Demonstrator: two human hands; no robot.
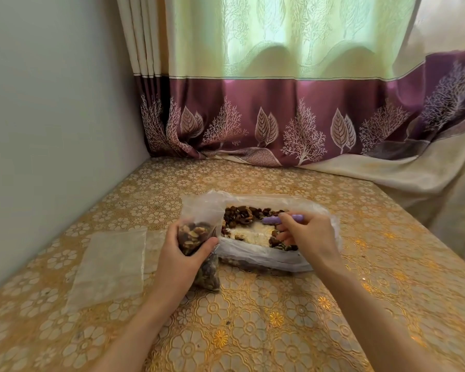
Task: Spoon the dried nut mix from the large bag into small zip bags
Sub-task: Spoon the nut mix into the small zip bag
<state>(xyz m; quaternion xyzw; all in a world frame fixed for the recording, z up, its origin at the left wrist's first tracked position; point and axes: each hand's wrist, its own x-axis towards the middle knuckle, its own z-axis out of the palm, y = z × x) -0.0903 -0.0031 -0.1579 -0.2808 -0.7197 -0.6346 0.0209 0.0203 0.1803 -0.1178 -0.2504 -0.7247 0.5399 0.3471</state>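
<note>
Lying open on the table point(333, 304), the large bag point(266, 255) is clear, crumpled plastic with brown nuts point(249, 212) ringing a bare pale patch in its middle. Just left of it, touching its rim, the left hand point(183, 259) grips a small zip bag point(199, 237), mouth up and partly filled with the mix. Over the large bag, the right hand point(306, 234) pinches a purple spoon point(282, 218), its bowl among the nuts. An empty bag point(110, 267) lies flat further left, near the wall point(51, 116). Behind, a curtain point(279, 116) drapes onto the tabletop; bare cloth spreads nearer and rightward.
</note>
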